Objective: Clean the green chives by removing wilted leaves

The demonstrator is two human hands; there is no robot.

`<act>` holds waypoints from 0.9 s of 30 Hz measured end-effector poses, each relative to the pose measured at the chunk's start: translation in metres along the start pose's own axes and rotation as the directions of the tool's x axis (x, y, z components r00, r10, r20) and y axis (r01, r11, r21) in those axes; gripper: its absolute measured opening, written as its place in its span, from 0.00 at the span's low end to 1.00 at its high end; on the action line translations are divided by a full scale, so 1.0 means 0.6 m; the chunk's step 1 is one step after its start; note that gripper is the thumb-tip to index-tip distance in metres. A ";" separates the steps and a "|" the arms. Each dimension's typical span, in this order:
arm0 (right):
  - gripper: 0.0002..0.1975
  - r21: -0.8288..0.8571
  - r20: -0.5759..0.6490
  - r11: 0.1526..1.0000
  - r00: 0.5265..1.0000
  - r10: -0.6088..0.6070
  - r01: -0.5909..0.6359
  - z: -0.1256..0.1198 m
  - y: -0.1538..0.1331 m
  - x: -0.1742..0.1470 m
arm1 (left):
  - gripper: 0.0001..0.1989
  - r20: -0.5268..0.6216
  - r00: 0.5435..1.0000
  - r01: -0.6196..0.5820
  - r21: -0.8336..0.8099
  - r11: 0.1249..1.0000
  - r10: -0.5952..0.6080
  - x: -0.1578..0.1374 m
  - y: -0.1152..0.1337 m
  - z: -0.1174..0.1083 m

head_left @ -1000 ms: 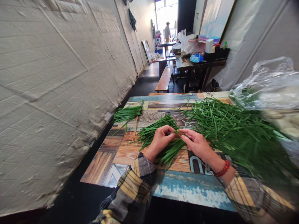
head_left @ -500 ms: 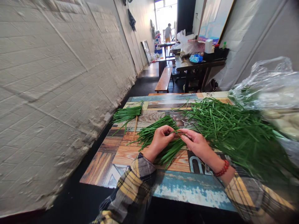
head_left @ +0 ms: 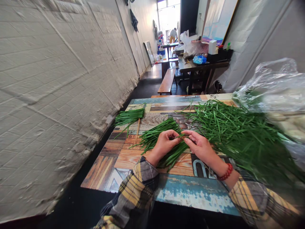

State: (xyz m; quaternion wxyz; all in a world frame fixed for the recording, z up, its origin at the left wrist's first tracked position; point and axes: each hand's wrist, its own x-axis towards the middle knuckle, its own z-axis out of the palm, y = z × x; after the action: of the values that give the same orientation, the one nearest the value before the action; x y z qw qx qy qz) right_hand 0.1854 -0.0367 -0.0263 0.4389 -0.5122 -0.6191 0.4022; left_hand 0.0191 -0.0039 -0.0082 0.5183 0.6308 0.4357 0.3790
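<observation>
My left hand [head_left: 164, 143] is closed in a pinch on thin green garlic chives, just above the tabletop. Facing it, my right hand [head_left: 202, 147] pinches the same few blades between thumb and fingers; a thin brownish strand near the fingertips is too small to make out. Beneath both hands lies a bunch of garlic chives [head_left: 154, 131], partly hidden by them. A smaller aligned bundle [head_left: 130, 116] rests at the table's left edge, with thin wooden sticks [head_left: 137, 132] beside it. To the right spreads a large loose pile of garlic chives [head_left: 228, 127].
The patterned table [head_left: 190, 190] runs close to a white brick wall [head_left: 59, 95]. A clear plastic bag [head_left: 274, 89] with pale contents stands at the right. Beyond are a wooden bench [head_left: 167, 81], a cluttered dark table [head_left: 190, 66] and a distant person [head_left: 172, 35].
My fingertips have shifted very slightly, still pinching together over the bunch. The distant person has bent forward. The piles lie as before.
</observation>
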 end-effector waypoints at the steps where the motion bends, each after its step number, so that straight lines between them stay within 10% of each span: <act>1: 0.17 -0.016 -0.003 1.000 1.000 -0.007 0.007 -0.001 0.000 -0.001 | 0.12 0.027 1.000 0.009 -0.023 1.000 -0.008 -0.002 0.002 0.000; 14: 0.13 0.013 -0.001 1.000 1.000 0.002 -0.002 -0.001 -0.005 -0.002 | 0.12 -0.029 0.995 0.085 -0.214 0.973 -0.093 0.000 0.004 -0.001; 27: 0.14 -0.034 -0.017 0.999 1.000 -0.010 0.010 -0.003 0.001 -0.001 | 0.13 0.042 0.998 0.041 -0.037 0.998 -0.040 -0.001 0.004 -0.003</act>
State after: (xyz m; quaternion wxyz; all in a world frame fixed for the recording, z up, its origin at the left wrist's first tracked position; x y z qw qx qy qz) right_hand 0.1872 -0.0374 -0.0262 0.4375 -0.5198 -0.6246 0.3851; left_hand 0.0179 -0.0040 -0.0055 0.5465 0.6197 0.4304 0.3634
